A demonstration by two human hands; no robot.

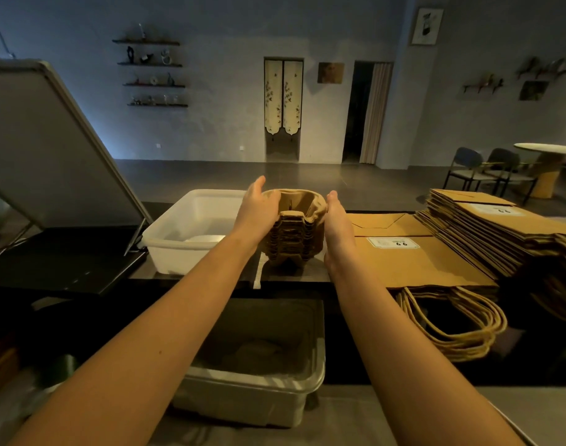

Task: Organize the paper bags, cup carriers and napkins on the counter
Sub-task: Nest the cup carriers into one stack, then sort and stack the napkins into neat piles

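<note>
A stack of brown pulp cup carriers (294,233) stands on the dark counter (294,278) at centre. My left hand (255,209) presses against its left side with fingers stretched forward. My right hand (337,226) lies flat against its right side, fingers straight. Flat brown paper bags (413,262) with twine handles lie just right of the carriers, a white label on top. A taller fanned pile of paper bags (487,226) sits at far right. A white napkin edge (257,272) shows beneath the carriers' front left.
A white plastic bin (165,243) stands left of the carriers. A tilted screen on a stand (43,140) and a black device (63,265) fill the counter's left. Below the counter sits a grey tub (252,375). Bag handles (452,323) hang over the counter's front edge.
</note>
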